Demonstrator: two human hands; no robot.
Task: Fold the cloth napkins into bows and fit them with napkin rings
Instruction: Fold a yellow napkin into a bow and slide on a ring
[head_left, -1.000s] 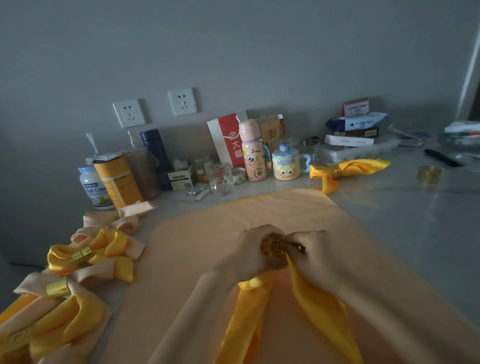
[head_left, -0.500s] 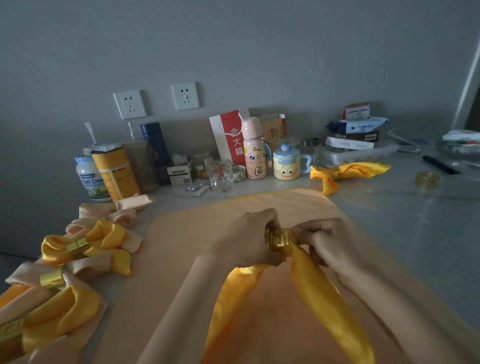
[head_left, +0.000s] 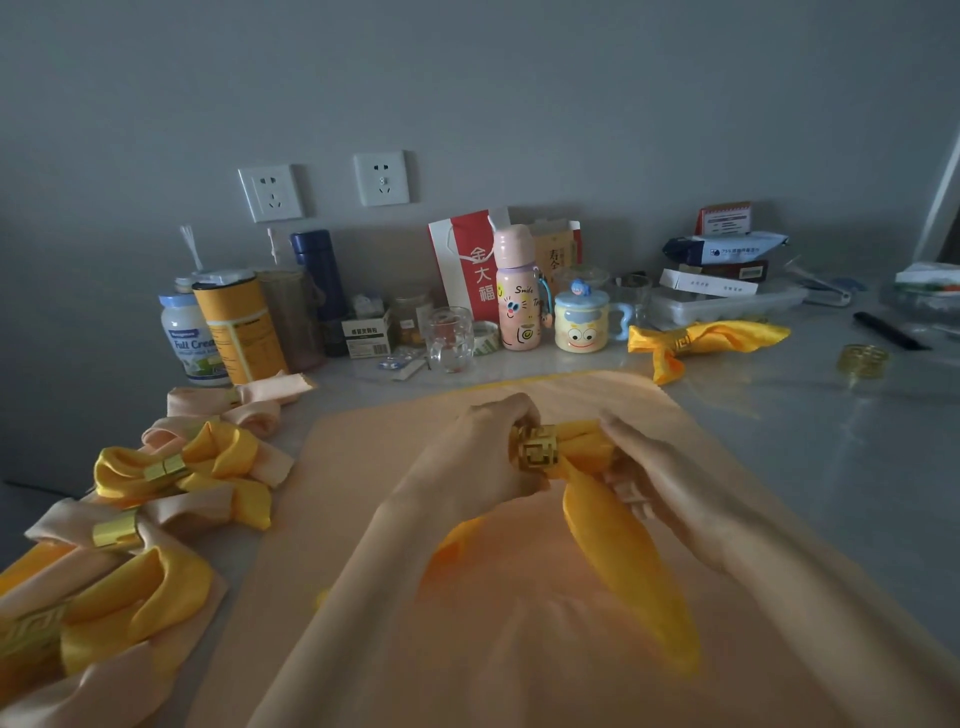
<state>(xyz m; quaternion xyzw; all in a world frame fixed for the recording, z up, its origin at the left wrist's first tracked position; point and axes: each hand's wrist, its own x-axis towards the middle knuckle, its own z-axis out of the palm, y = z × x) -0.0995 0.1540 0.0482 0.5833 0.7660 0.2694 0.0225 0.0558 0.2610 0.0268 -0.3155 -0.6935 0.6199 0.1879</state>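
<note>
Yellow napkin (head_left: 618, 551) in curled left hand (head_left: 467, 462)

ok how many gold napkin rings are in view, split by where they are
napkin ring on the held yellow napkin: 1
rings on the bows at left: 3 plainly seen
ring on the far yellow napkin: 1
loose ring on the table: 1
total: 6

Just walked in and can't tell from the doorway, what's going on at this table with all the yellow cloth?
A person's left hand grips the gold napkin ring, and the right hand holds the folded yellow napkin threaded through it, above a spread peach cloth. Several finished bows lie to the left; a spare ring sits on the right.
</note>
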